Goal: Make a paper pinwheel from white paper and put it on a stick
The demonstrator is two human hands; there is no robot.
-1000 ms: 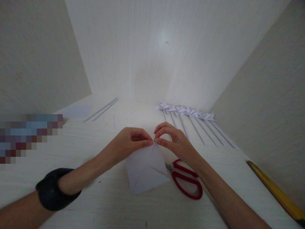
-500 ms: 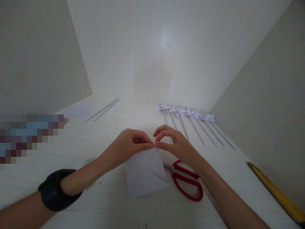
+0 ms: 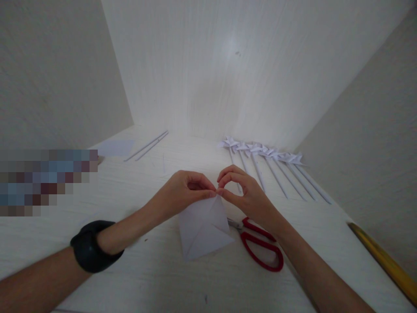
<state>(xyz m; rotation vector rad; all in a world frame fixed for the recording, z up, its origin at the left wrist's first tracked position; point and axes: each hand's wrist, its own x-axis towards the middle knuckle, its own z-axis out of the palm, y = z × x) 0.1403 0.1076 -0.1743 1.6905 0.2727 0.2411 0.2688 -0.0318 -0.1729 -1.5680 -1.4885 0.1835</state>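
Note:
A square sheet of white paper (image 3: 203, 230), creased and cut inward from its corners, hangs from my fingertips over the table. My left hand (image 3: 189, 189) pinches its top edge between thumb and fingers. Right beside it, the thumb and index finger of my right hand (image 3: 243, 187) close on the same top corner; the fingertips of both hands touch or nearly so. Red-handled scissors (image 3: 260, 243) lie on the table under and beside my right wrist, their blades partly covered by the paper. A dark band (image 3: 96, 245) is around my left wrist.
Several white paper pinwheels (image 3: 257, 150) on sticks lie in a row at the back right. Two thin white sticks (image 3: 146, 145) and a paper sheet (image 3: 117, 147) lie at the back left. A yellow object (image 3: 381, 261) lies along the right edge. Walls enclose the table's back and sides.
The whole view has shifted slightly, so everything appears a little further right. Both hands keep pinching the paper's top corner; the right fingers have curled a bit closer.

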